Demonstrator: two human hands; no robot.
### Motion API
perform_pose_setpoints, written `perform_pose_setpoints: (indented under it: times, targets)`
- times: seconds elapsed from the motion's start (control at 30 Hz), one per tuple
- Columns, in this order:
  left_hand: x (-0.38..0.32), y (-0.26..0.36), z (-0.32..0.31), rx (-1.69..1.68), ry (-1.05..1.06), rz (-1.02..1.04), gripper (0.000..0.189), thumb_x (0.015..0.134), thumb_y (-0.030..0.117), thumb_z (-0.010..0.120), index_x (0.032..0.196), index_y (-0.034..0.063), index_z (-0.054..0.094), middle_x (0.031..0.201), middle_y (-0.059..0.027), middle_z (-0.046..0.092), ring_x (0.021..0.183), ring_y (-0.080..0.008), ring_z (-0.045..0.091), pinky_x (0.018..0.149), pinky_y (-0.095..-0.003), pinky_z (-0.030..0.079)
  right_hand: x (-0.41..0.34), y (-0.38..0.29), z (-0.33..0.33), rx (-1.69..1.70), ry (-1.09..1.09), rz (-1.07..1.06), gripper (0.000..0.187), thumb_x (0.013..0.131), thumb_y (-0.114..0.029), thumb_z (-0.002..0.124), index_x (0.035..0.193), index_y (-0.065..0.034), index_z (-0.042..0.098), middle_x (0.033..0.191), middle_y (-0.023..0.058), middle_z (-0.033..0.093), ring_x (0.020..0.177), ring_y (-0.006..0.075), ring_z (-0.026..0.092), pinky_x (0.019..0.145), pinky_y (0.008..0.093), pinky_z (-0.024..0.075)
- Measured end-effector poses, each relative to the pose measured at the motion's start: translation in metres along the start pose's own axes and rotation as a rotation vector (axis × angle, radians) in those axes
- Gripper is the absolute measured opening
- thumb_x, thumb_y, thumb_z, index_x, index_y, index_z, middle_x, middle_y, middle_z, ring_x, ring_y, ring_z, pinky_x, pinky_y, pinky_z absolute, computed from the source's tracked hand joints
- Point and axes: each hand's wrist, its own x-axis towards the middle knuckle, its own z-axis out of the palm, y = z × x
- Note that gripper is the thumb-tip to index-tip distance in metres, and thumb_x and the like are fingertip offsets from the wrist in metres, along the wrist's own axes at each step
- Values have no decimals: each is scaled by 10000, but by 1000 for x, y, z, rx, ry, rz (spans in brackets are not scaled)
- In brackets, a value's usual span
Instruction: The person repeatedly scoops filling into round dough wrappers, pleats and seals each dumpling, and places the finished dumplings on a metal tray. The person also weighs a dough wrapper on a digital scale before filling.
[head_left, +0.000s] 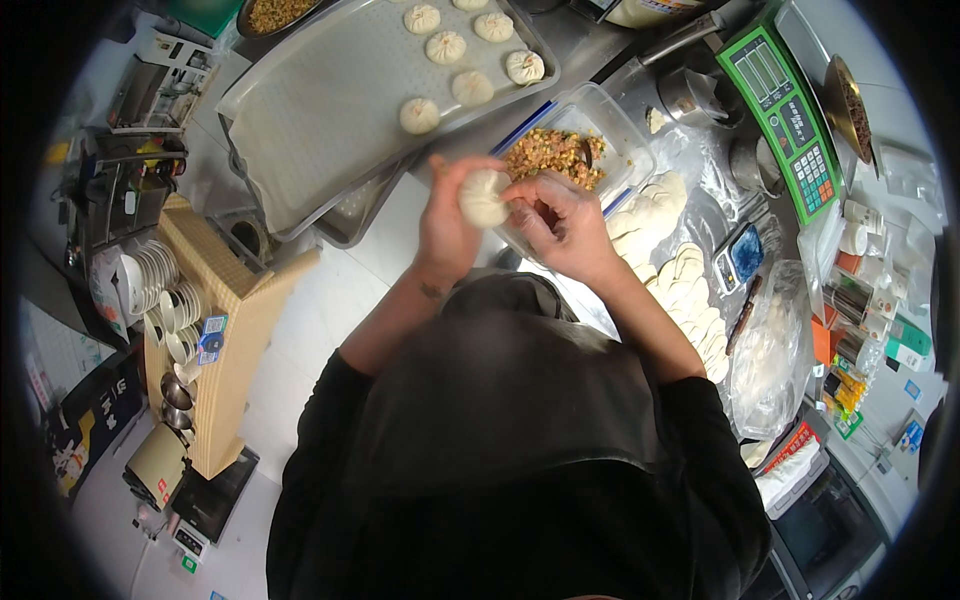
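Note:
A round, white, pleated dough bun is held up between my two hands. My left hand cups it from the left side, thumb and fingers around it. With thumb and forefinger, my right hand pinches the bun's gathered top on its right side. Just beyond the hands is a clear plastic container with chopped filling and a dark utensil partly sunk in it. Flat dough wrappers lie overlapped to the right of my right forearm. What the bun holds inside is hidden.
A paper-lined metal tray at upper left carries several pleated buns. At right are a green scale, a small scale, metal cups and plastic-covered dough. Stacked bowls stand on a shelf at left.

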Motion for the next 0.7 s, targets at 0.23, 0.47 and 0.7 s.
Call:
perform_pose_setpoints:
  times: [0.23,0.47,0.7]
  targets:
    - [-2,3,20,153,0,92,723,1066,578,142,1189,13,575,1147,-122,618,1105,-215,580,1023,-369,429,-2,-9,-1,-327,89,-201,113,862,-114,712,961,-65,686,831,115,616,682,333,660,598,410,549]
    - [-4,9,27,293,-26,136,709,1073,560,144,1193,8,573,1158,-112,611,1105,-203,577,1022,-364,428,1,-13,-13,-501,15,-331,114,847,-131,720,924,-76,657,867,86,602,710,299,657,591,396,548]
    - [2,9,28,288,-39,137,721,1072,562,144,1189,-7,571,1152,-136,615,1104,-225,585,1014,-373,441,17,-8,-22,-369,-104,-458,146,796,-103,728,876,-61,613,859,89,581,758,291,634,651,399,532]
